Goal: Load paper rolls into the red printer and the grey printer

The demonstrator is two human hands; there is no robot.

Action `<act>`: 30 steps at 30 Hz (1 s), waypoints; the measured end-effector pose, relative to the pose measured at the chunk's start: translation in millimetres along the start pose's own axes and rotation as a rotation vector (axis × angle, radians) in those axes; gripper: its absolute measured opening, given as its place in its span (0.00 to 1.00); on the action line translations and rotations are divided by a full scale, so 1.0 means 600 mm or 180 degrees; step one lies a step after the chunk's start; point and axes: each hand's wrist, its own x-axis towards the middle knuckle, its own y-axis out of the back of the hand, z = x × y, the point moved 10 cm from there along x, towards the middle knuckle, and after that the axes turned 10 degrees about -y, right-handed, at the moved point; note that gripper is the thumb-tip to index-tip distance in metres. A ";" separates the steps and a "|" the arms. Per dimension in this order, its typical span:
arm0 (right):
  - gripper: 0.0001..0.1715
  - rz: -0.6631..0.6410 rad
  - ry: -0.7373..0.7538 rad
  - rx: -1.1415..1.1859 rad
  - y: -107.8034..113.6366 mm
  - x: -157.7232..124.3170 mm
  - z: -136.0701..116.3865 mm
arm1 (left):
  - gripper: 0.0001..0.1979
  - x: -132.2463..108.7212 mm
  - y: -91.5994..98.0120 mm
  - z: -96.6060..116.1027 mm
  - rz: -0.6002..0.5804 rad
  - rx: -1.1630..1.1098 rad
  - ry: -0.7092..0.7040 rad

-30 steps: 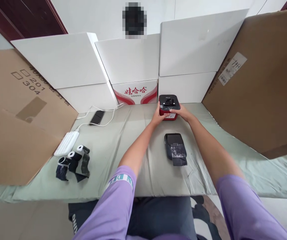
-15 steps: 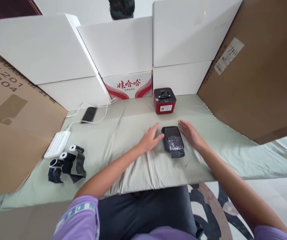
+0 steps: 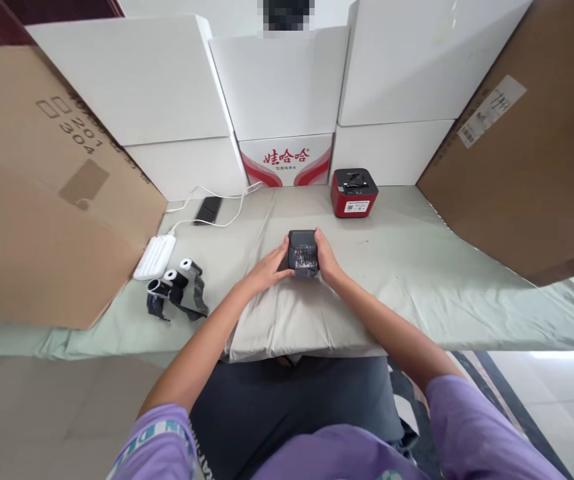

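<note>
A small black portable printer (image 3: pixel 303 240) lies on the cloth-covered table in front of me, with a dark printed strip (image 3: pixel 305 260) hanging over its near side. My left hand (image 3: pixel 269 267) presses against its left side, thumb near the bottom corner. On the opposite side my right hand (image 3: pixel 327 257) is against the printer, fingers along its right edge. Between them the two hands grip it. Behind and to the right stands a red and black box-shaped device (image 3: pixel 354 193) with a slot and dark crumpled material on top.
To the left lie several paper rolls (image 3: pixel 174 277) with dark strips, a white power bank (image 3: pixel 155 257) with a cable, and a black phone (image 3: pixel 209 210). White boxes (image 3: pixel 279 87) wall off the back. Cardboard panels stand left (image 3: pixel 27 220) and right (image 3: pixel 531 173). A person's head shows behind.
My hands have closed in from beside the printer onto its two sides. The printer has turned straighter and sits further left, nearer the table's middle. The view has shifted.
</note>
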 end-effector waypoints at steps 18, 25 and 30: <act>0.51 0.0427 -0.0028 -0.0480 0.002 -0.029 0.004 | 0.47 -0.026 -0.004 -0.005 -0.0042 0.1129 0.0454; 0.53 0.0306 -0.0066 -0.0646 -0.004 -0.023 0.003 | 0.45 -0.017 0.005 -0.008 -0.0115 0.1031 0.0460; 0.58 0.0248 -0.0054 -0.0695 -0.007 -0.023 0.002 | 0.42 -0.018 0.003 -0.010 -0.0195 0.1050 0.0525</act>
